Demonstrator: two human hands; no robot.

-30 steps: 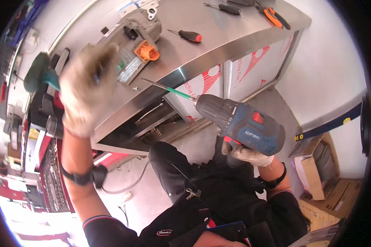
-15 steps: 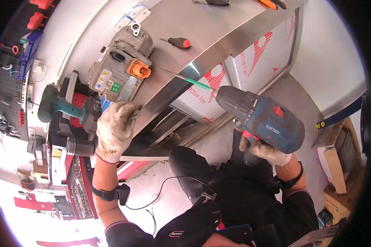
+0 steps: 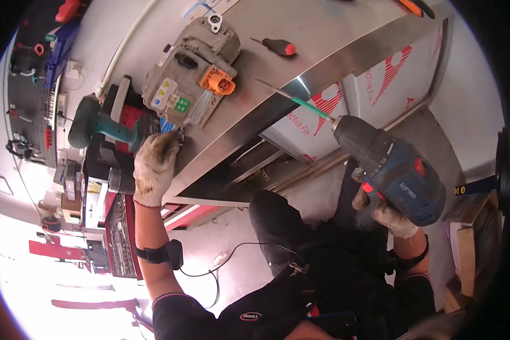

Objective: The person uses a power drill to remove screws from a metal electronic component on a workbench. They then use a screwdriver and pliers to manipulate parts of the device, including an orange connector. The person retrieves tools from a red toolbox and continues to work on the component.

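Since the earlier frame the gloved left hand [image 3: 154, 168] has slid along the steel desk [image 3: 334, 34] edge to the near corner of the grey unit [image 3: 190, 73] with an orange connector [image 3: 218, 83]; its grip is curled against that corner, though whether it clamps anything I cannot tell. The right hand [image 3: 386, 214] (also gloved) is clamped on the blue drill [image 3: 394, 170], held off the desk, its long bit [image 3: 294, 100] reaching over the desk's edge toward the unit. A red-handled screwdriver [image 3: 277, 46] lies just beyond, and a teal drill [image 3: 99, 122] rests left of the unit.

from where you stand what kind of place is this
Most likely a repair workshop. A steel workbench carries a grey electrical unit with an orange connector and a red-handled screwdriver; a pegboard of hand tools hangs at left; the right hand holds a blue cordless drill.
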